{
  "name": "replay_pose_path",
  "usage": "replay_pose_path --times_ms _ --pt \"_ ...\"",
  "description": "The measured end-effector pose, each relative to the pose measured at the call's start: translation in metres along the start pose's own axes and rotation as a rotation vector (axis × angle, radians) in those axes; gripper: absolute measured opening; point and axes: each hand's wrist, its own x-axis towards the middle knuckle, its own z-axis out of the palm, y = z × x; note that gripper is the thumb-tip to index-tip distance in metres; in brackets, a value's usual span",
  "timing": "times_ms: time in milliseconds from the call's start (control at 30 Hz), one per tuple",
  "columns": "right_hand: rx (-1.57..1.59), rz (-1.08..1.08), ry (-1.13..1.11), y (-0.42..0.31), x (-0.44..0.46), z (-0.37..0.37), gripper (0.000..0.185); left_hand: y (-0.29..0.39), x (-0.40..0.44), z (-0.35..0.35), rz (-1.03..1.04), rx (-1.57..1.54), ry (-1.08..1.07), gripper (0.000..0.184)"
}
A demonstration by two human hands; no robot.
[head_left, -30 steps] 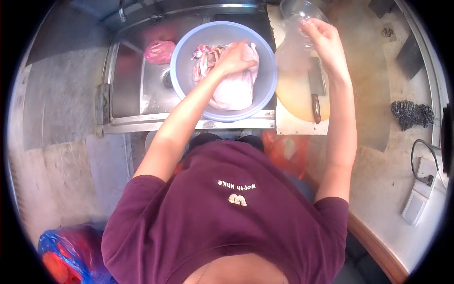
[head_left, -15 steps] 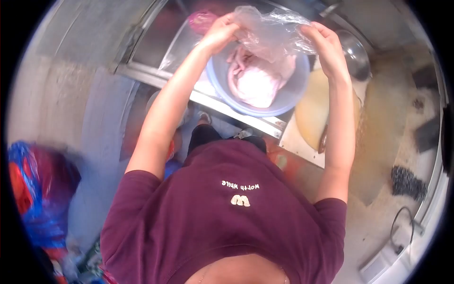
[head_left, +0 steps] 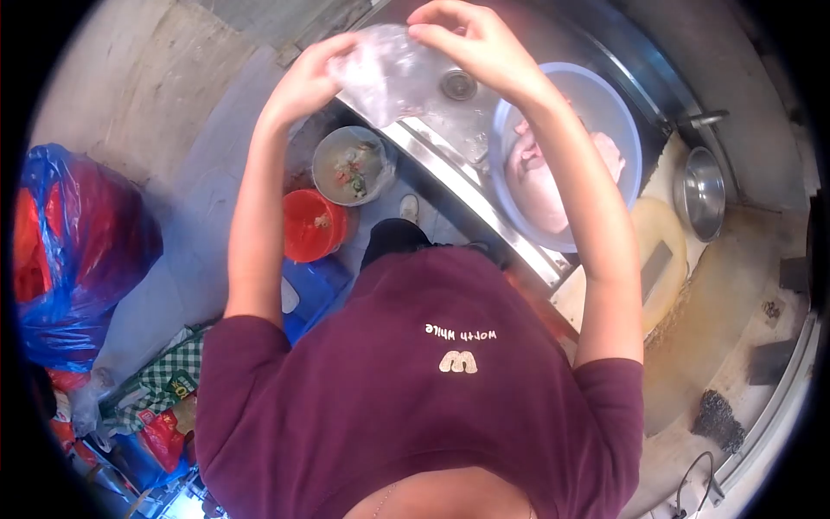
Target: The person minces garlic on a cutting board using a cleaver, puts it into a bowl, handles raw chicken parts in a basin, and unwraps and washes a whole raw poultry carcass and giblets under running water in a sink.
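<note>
A clear plastic bag (head_left: 380,73) hangs between my two hands, over the sink's front edge. My left hand (head_left: 313,76) grips its left side with closed fingers. The thumb and fingers of my right hand (head_left: 462,35) pinch its upper right part. Right of the bag, a blue basin (head_left: 635,130) holds pale raw meat (head_left: 540,195), partly hidden behind my right forearm.
A lined bin with scraps (head_left: 350,164) and a red bucket (head_left: 311,227) stand on the floor beyond my left forearm. A metal bowl (head_left: 702,195) and a round cutting board (head_left: 666,233) with a cleaver (head_left: 655,264) lie at right. Blue and red bags (head_left: 86,251) are at far left.
The view has turned left. My left hand has left the meat in the basin and taken hold of the bag; both hands have carried the bag left, away from above the basin.
</note>
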Motion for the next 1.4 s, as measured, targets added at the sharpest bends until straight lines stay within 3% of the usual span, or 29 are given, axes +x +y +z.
replay_pose_path --times_ms 67,133,200,267,300,333,367,400,467,500,533,633,700,967,1167,1300,1333,1400 --pt "-0.05 0.075 -0.023 0.007 0.012 0.002 0.019 -0.032 -0.041 -0.021 -0.087 -0.048 0.099 0.039" --pt "-0.033 0.139 0.06 0.042 0.02 0.009 0.027 -0.087 -0.076 -0.028 -0.255 -0.103 0.243 0.045" --pt "-0.036 0.158 0.06 0.05 0.013 0.007 0.026 -0.176 -0.115 -0.043 -0.246 0.514 0.176 0.058" --pt "-0.102 0.184 0.069 0.051 0.011 0.001 0.024 -0.159 -0.117 -0.032 -0.892 0.833 -0.051 0.073" --pt "-0.122 0.194 0.082 0.054 0.008 -0.003 0.023 -0.162 -0.105 -0.042 -0.709 0.68 -0.113 0.077" --pt "-0.116 0.205 0.083 0.055 0.003 -0.007 0.022 -0.157 -0.09 -0.043 -0.58 0.518 -0.047 0.077" --pt "-0.078 0.272 0.073 0.058 -0.002 -0.013 0.021 -0.124 -0.06 -0.038 -0.445 0.304 -0.052 0.062" --pt "-0.004 0.26 0.089 0.059 -0.009 -0.017 0.021 -0.116 -0.026 -0.035 -0.381 0.377 -0.093 0.047" --pt "-0.003 0.349 0.128 0.048 -0.021 -0.024 0.022 -0.053 0.054 -0.01 0.081 0.372 -0.251 0.04" --pt "-0.029 0.382 0.108 0.06 -0.028 -0.036 0.022 -0.025 0.092 0.017 0.277 0.174 -0.29 0.039" --pt "-0.006 0.413 0.162 0.062 -0.036 -0.042 0.022 0.065 0.098 0.027 0.038 0.43 -0.364 0.041" --pt "0.039 0.513 0.254 0.052 -0.059 -0.056 0.03 0.137 0.123 0.097 0.356 0.444 -0.382 0.039" --pt "0.113 0.424 0.203 0.056 -0.083 -0.07 0.037 0.144 0.117 0.123 0.433 0.436 -0.36 0.037" --pt "0.067 0.612 0.45 0.076 -0.151 -0.136 0.035 0.121 0.068 0.136 0.436 0.37 -0.387 0.032" --pt "0.067 0.628 0.601 0.072 -0.202 -0.151 0.034 0.137 0.05 0.143 0.491 0.34 -0.453 0.027" --pt "0.11 0.577 0.667 0.083 -0.223 -0.154 0.031 0.176 0.043 0.161 0.652 0.285 -0.523 0.025" --pt "0.198 0.635 0.822 0.075 -0.224 -0.142 0.031 0.192 0.044 0.168 0.717 0.25 -0.543 0.024" --pt "0.152 0.65 0.9 0.067 -0.27 -0.134 0.028 0.229 0.051 0.187 0.854 0.154 -0.572 0.023"
